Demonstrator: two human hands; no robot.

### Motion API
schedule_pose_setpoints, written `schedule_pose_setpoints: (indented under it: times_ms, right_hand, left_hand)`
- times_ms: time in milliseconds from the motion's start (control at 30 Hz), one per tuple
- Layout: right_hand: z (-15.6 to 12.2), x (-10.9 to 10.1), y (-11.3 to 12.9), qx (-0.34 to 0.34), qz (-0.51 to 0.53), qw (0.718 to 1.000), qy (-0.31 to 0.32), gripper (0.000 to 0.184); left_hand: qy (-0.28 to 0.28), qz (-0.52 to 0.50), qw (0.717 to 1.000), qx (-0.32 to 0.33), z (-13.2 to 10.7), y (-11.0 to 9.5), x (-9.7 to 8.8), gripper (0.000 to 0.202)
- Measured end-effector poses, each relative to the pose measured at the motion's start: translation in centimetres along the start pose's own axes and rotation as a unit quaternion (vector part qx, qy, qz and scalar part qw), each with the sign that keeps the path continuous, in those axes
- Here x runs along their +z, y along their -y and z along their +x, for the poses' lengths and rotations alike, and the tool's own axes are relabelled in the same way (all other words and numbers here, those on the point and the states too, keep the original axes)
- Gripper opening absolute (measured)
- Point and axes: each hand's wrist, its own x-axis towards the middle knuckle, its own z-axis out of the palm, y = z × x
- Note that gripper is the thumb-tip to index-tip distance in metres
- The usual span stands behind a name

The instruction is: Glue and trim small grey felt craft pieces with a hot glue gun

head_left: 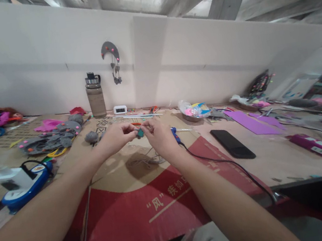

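Above the cardboard (pixel 139 210), teal piece (pixel 140 133), pinched between left hand (pixel 117 138) and right hand (pixel 160 138)

The small piece (pixel 140 132) above the middle of the desk (pixel 279 162) is teal. The flattened cardboard (pixel 151 208) along the near edge is brown, with a red band carrying white characters. A black phone (pixel 233 143) sits right of it, with a purple sheet (pixel 246 120) and a magenta packet (pixel 315 145) toward the right edge. Near the left edge, grey felt shapes (pixel 49 139) bear pink and orange dots, and the device (pixel 20 183) is blue and white. The bottle (pixel 95 96) at the far edge is smoky brown, black-capped
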Motion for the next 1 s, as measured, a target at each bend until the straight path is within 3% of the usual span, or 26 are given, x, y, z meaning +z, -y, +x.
schedule_pose_setpoints:
  times_ms: [133,233,367,500,667,1000]
  right_hand:
    - [0.2,-0.1,-0.5,0.015,0.001,1.000,-0.015,0.012]
    - [0.2,-0.1,-0.6,0.022,0.001,1.000,-0.018,0.011]
    - [0.1,-0.1,-0.4,0.022,-0.022,0.999,-0.010,0.012]
    - [0.0,0.1,-0.3,0.004,-0.056,0.998,0.008,0.013]
    - [-0.2,0.3,-0.2,-0.010,-0.070,0.997,0.024,0.015]
    - [-0.4,0.2,0.6,-0.009,-0.042,0.999,0.027,0.012]
  left_hand:
    - [0.042,-0.120,0.992,-0.012,0.1,0.1,-0.2,0.026]
    - [0.039,-0.210,0.976,-0.045,0.2,0.7,-0.1,0.030]
    - [-0.016,-0.134,0.990,-0.030,0.3,1.2,0.0,0.027]
    - [-0.009,-0.062,0.998,-0.003,0.1,0.6,0.2,0.025]
    - [-0.008,-0.029,0.999,-0.021,-0.3,-0.5,0.6,0.018]
    - [-0.037,-0.025,0.998,-0.039,-0.4,-0.4,1.0,0.013]
